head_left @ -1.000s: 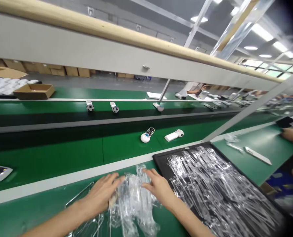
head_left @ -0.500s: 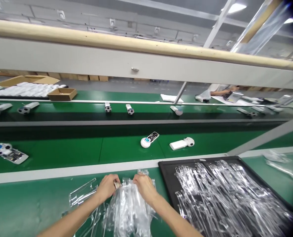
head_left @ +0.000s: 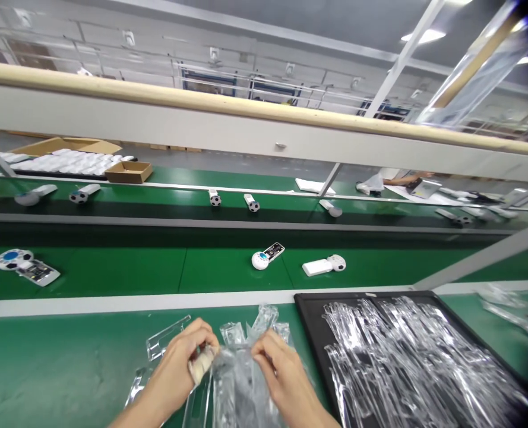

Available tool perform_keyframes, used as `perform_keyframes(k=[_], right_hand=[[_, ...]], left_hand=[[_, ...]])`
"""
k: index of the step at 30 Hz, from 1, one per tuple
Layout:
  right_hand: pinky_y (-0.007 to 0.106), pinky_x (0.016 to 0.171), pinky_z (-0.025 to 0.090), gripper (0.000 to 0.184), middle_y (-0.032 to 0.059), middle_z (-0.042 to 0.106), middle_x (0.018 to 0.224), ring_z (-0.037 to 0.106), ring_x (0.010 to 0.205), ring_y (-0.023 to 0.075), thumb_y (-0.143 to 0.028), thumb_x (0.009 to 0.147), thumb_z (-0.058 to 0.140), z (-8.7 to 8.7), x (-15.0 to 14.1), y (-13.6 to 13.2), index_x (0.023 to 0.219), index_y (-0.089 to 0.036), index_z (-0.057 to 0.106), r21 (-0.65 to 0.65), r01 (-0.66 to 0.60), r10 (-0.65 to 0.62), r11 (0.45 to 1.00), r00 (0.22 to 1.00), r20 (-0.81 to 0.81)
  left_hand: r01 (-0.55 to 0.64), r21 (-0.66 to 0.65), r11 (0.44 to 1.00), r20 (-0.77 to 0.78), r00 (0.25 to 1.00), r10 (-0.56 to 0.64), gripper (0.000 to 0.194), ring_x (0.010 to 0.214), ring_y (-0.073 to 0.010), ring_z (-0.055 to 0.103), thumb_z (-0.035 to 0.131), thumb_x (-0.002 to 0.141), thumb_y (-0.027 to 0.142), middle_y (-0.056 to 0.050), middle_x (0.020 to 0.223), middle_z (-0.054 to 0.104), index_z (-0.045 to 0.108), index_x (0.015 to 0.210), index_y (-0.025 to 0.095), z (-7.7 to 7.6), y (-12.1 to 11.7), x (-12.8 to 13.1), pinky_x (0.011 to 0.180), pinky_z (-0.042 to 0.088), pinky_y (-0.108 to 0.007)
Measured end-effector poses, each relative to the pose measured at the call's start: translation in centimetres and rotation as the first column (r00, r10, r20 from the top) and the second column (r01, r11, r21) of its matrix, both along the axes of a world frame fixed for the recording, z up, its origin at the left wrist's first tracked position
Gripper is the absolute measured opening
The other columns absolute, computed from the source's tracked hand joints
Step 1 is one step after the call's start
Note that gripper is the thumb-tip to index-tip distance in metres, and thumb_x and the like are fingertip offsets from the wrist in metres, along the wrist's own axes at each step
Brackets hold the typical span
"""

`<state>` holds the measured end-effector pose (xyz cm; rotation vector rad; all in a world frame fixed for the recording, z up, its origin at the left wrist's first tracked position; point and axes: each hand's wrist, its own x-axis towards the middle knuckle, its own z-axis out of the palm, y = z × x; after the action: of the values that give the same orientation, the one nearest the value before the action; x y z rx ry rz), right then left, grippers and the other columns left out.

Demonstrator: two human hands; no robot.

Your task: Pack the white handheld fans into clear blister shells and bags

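Both hands pinch the upper edge of a clear plastic bag (head_left: 239,380), which hangs between them over the green bench. My left hand (head_left: 186,356) is closed, and a small beige wad (head_left: 201,364) shows in its curled fingers; what it is I cannot make out. Thumb and fingers of my right hand (head_left: 277,362) press together on the bag's other side. Just beyond the hands lie more crumpled clear bags (head_left: 264,320). Clear plastic frames (head_left: 168,337) lie loose to the left, partly hidden by my left forearm.
On the right, a black tray (head_left: 310,333) holds many clear plastic pieces (head_left: 397,356). A green conveyor (head_left: 121,267) runs behind the bench, carrying white devices with football-like ends (head_left: 323,265). A slanted metal post (head_left: 481,258) and an overhead wooden rail (head_left: 228,106) frame the area.
My hands went from spread over the pile of clear bags to pinching one bag at its edge. The bag is now drawn toward me, apart from the others. The camera view has turned.
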<state>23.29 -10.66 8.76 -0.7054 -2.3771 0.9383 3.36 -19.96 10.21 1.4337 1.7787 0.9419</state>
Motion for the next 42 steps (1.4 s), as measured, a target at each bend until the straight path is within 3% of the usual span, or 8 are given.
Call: perform_keyframes(k=[8, 15, 19, 23, 27, 30, 37, 42], right_hand=[[0.022, 0.065, 0.044, 0.017, 0.0001, 0.053, 0.08, 0.054, 0.071, 0.0122, -0.013, 0.091, 0.04, 3.0, -1.0, -1.8, 0.084, -0.023, 0.05, 0.089, 0.004, 0.002, 0.996, 0.998, -0.062], [0.028, 0.068, 0.046, 0.017, 0.004, 0.055, 0.084, 0.056, 0.077, 0.0167, -0.015, 0.089, 0.042, 4.7, -2.2, -3.3, 0.087, -0.025, 0.055, 0.051, 0.02, -0.016, 0.999, 0.998, -0.067], [0.026, 0.067, 0.046, 0.014, 0.0026, 0.057, 0.08, 0.057, 0.076, 0.0149, -0.015, 0.085, 0.045, 2.5, -4.7, -5.8, 0.078, -0.023, 0.055, -0.255, -0.11, 0.082, 0.961, 0.99, -0.117], [0.022, 0.055, 0.046, 0.007, -0.0012, 0.057, 0.07, 0.058, 0.061, 0.0131, -0.026, 0.085, 0.047, -1.2, -5.8, -5.1, 0.085, -0.021, 0.052, -0.564, 0.023, -0.05, 0.825, 0.998, -0.034], [0.027, 0.067, 0.049, 0.015, 0.0033, 0.061, 0.081, 0.062, 0.072, 0.0168, -0.023, 0.088, 0.04, -4.5, -4.8, 0.7, 0.093, -0.02, 0.053, -0.155, 0.406, -0.343, 0.901, 0.883, 0.321], [0.039, 0.083, 0.045, 0.025, 0.0133, 0.058, 0.106, 0.057, 0.099, 0.0271, -0.017, 0.082, 0.048, -6.5, -3.5, 5.3, 0.106, -0.018, 0.054, 0.045, 0.495, -0.467, 0.868, 0.779, 0.418], [0.038, 0.086, 0.042, 0.045, 0.0134, 0.055, 0.115, 0.053, 0.107, 0.0295, -0.012, 0.076, 0.058, -9.2, -1.1, 8.5, 0.119, -0.021, 0.053, 0.201, 0.429, -0.464, 0.881, 0.698, 0.544], [0.028, 0.072, 0.045, 0.028, 0.0063, 0.062, 0.099, 0.061, 0.087, 0.0193, -0.012, 0.081, 0.051, -10.7, 0.0, 9.0, 0.107, -0.02, 0.058, 0.168, 0.375, -0.401, 0.912, 0.725, 0.561]], left_hand=[[-0.061, 0.123, 0.991, 0.142, 0.989, 0.043, 0.025, 0.076, -0.0171, 0.053, 0.043, 0.087, 0.034, -0.006, 0.085, 0.054, 0.056, 0.072, 0.019, 4.0, -2.7, -2.2, 0.066, 0.04, -0.026], [-0.001, 0.047, 0.999, 0.284, 0.959, -0.012, 0.017, 0.126, -0.0274, 0.038, 0.053, 0.082, 0.036, -0.01, 0.136, 0.043, 0.059, 0.074, 0.022, 5.1, -5.1, -3.4, 0.095, 0.038, -0.036], [0.106, 0.001, 0.994, 0.385, 0.918, -0.098, 0.015, 0.112, -0.0266, 0.049, 0.06, 0.077, 0.035, -0.009, 0.118, 0.057, 0.057, 0.071, 0.022, 2.3, -5.7, -1.7, 0.093, 0.039, -0.037], [0.056, -0.095, 0.994, 0.647, 0.763, 0.019, 0.021, 0.071, -0.0155, 0.052, 0.06, 0.074, 0.036, -0.001, 0.075, 0.056, 0.046, 0.074, 0.021, -2.8, -5.2, -0.7, 0.067, 0.043, -0.026], [0.015, -0.196, 0.98, 0.579, 0.809, 0.104, 0.016, 0.064, -0.014, 0.052, 0.057, 0.07, 0.024, 0.002, 0.066, 0.055, 0.048, 0.083, 0.021, -6.2, -2.1, -1.3, 0.061, 0.04, -0.023], [0.025, -0.377, 0.926, 0.232, 0.97, 0.069, 0.04, 0.082, -0.0169, 0.06, 0.05, 0.075, 0.017, -0.006, 0.09, 0.066, 0.048, 0.115, 0.016, -7.4, 2.0, -1.7, 0.071, 0.044, -0.024], [-0.043, -0.522, 0.852, -0.198, 0.978, -0.072, 0.023, 0.095, -0.0356, 0.062, 0.059, 0.058, 0.008, -0.017, 0.091, 0.07, 0.068, 0.078, 0.015, -9.6, 8.8, -0.4, 0.077, 0.044, -0.037], [-0.042, -0.546, 0.837, -0.246, 0.963, -0.113, 0.014, 0.084, -0.0311, 0.065, 0.056, 0.063, 0.012, -0.013, 0.081, 0.071, 0.067, 0.07, 0.017, -11.0, 9.1, 0.3, 0.065, 0.042, -0.032]])
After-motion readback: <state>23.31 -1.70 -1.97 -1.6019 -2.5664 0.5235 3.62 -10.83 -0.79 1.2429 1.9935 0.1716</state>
